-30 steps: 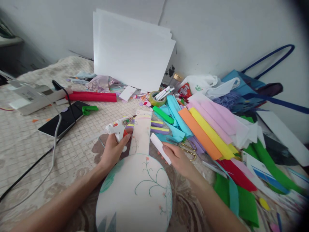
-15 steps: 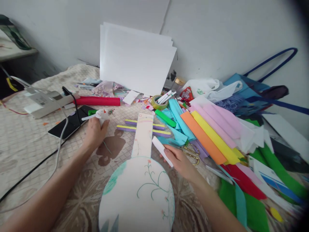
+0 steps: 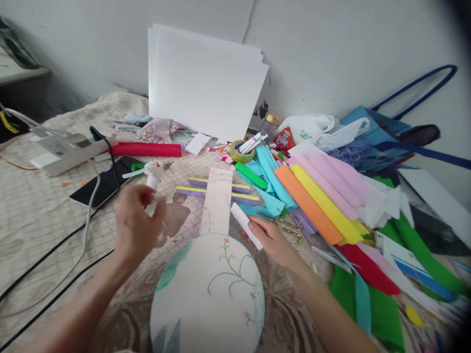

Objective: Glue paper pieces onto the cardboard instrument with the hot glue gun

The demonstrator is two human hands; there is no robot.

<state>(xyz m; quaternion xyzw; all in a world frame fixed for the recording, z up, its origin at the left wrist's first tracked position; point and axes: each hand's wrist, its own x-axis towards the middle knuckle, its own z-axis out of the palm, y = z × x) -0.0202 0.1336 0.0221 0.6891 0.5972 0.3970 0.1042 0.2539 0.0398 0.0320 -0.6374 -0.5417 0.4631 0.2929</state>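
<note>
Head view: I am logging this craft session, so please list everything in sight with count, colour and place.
glue gun: one, white, by the left hand, left of centre
paper fan: one, white with green vine drawing, bottom centre
white strip: one, white, in the right hand
foam sticks: two, purple and yellow, under the fan handle
phone: one, black, left
scissors: one, gold handles, right of the right hand
tape roll: one, green-yellow, centre back
paper strips: many, orange, yellow, pink, blue, right
white sheets: several, leaning on the wall
left hand: one, blurred, at the glue gun
right hand: one, fingers on the white strip
</note>
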